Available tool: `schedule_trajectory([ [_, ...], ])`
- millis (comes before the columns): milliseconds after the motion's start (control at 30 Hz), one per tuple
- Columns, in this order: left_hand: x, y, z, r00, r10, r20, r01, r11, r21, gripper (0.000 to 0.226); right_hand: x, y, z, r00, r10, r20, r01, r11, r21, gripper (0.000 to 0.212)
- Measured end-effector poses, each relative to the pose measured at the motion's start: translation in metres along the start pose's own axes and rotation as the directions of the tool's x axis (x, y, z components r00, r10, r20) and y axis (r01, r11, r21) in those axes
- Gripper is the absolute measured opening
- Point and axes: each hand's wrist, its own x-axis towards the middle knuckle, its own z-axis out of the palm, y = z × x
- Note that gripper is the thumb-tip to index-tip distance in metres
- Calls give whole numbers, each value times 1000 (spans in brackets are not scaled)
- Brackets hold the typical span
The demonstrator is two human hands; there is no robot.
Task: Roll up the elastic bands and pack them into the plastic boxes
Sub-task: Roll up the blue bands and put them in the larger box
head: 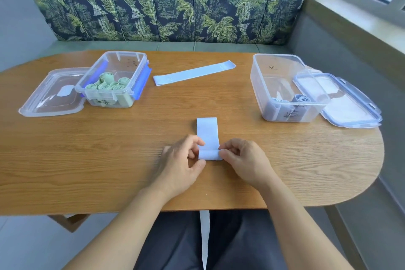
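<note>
Both hands work at the near middle of the desk point(87, 160). We note the left hand point(182, 160) and the right hand point(243, 160) either side of a pale blue band point(208, 131), fingers point(198, 141) curled in and pinching its rolled near end; the rest of the band lies flat, pointing away from the person.

A second blue band point(194, 72) lies stretched out flat at the far middle, between the two boxes, touching neither.

Left box point(122, 59): clear plastic with blue clasps, open, with green rolls point(107, 83) standing on end inside. Its lid point(52, 94) lies flat just to its left.

Right box point(274, 72): clear, open, with blue rolls point(303, 98) at the bottom (we cannot count them through the wall). Its lid point(350, 107) rests against the box's right side, near the desk's rounded end.

A pale strip point(205, 237) hangs below the desk's near edge, over the person's lap. A leaf-print sofa back point(164, 2) stands behind the desk
</note>
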Motion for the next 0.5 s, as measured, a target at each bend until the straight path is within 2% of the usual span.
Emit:
schedule_trajectory([
  [167, 0, 0, 0, 1000, 4, 10, -4, 1000, 11, 22, 4, -2, -1, 999, 47, 10, -47, 999, -16, 11],
  [300, 0, -3, 0, 1000, -24, -15, 23, 999, -45, 19, 0, 2, -2, 999, 48, -15, -45, 986, 161, 6],
  [367, 1, -4, 1, 999, -28, -20, 28, 998, -48, 17, -3, 4, -3, 999, 33, -9, -30, 972, 235, 12],
  [500, 4, -7, 2, 999, -23, -44, 20, 998, -64, 15, -4, 6, 2, 1000, -9, 9, 7, 979, 205, 16],
])
